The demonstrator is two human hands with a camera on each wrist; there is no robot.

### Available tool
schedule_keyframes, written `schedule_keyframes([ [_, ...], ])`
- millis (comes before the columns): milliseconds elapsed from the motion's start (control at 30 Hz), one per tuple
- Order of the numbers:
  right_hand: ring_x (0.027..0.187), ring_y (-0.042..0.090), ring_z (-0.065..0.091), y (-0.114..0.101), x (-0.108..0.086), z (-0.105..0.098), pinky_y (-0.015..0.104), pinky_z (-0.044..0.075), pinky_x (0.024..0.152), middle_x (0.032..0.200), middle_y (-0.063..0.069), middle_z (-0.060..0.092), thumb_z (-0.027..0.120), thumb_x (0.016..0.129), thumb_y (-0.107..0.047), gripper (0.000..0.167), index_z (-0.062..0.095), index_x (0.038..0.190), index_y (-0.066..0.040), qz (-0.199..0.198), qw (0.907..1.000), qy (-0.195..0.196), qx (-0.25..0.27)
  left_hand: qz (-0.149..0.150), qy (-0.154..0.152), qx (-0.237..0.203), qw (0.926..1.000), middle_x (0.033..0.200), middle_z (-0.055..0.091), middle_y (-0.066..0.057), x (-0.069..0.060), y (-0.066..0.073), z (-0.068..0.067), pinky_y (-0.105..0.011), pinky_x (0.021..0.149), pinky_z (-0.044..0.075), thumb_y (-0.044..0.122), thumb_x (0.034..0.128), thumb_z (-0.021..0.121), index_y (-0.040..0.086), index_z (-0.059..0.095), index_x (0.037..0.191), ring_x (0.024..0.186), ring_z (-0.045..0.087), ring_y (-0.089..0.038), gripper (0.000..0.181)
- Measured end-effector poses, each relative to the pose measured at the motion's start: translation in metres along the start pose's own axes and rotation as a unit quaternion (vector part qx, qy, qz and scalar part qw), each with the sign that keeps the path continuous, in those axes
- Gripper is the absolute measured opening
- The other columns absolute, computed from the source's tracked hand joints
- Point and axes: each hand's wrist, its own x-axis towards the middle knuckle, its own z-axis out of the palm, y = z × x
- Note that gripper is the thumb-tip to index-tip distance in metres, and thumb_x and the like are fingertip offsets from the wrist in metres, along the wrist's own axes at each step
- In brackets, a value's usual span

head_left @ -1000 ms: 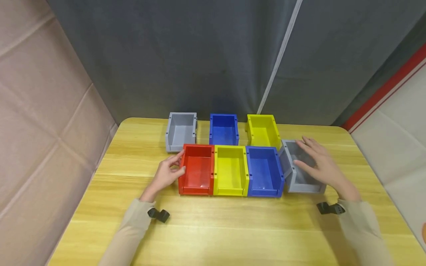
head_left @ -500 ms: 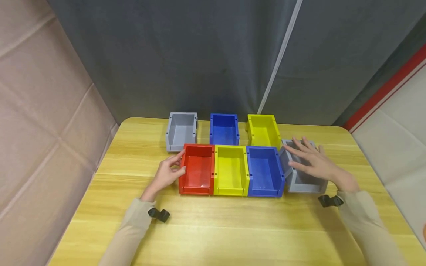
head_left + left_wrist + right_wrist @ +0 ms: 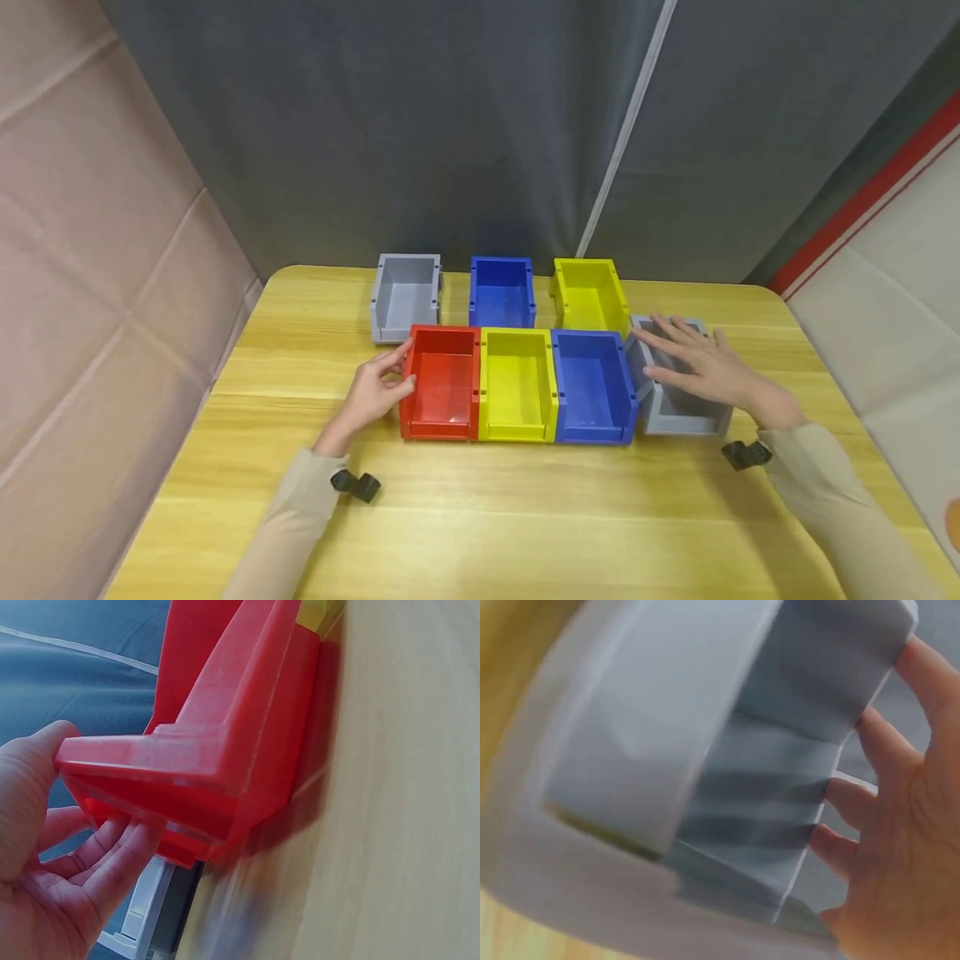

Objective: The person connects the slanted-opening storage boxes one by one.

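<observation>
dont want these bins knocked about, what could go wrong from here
The fingers of the right hand reach the rim of the front gray bin, beside the front blue bin; they could get pinched if the two close up. A sideways push might knock the front blue bin and front yellow bin askew: the left hand grips only the red bin.

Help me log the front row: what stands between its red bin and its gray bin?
The head view shows two: the front yellow bin beside the red bin, then the front blue bin beside the front gray bin.
</observation>
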Motion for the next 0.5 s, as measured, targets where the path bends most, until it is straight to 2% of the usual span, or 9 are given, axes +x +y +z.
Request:
schedule_keyframes([
  [200, 0.140, 0.041, 0.004, 0.0016, 0.0010, 0.0037, 0.073, -0.006, 0.099, 0.156, 0.014, 0.009, 0.053, 0.092, -0.044, 0.065, 0.025, 0.149, -0.030, -0.009, 0.9999, 0.012, -0.001, 0.005, 0.000, 0.000, 1.0000, 0.096, 0.055, -0.032, -0.0007, 0.0004, -0.0015, -0.039, 0.073, 0.056, -0.015, 0.0772, 0.059, -0.013, 0.044, 0.131, 0.084, 0.055, -0.034, 0.056],
  [500, 0.139, 0.042, 0.005, 0.0044, 0.0002, 0.0104, 0.072, -0.002, 0.101, 0.155, 0.016, 0.013, 0.054, 0.093, -0.041, 0.064, 0.026, 0.149, -0.030, -0.015, 0.9991, 0.038, -0.004, 0.004, -0.002, 0.000, 1.0000, 0.095, 0.055, -0.032, -0.0008, 0.0009, -0.0016, -0.026, 0.071, 0.055, -0.015, 0.0776, 0.059, -0.013, 0.044, 0.131, 0.084, 0.054, -0.034, 0.055],
])
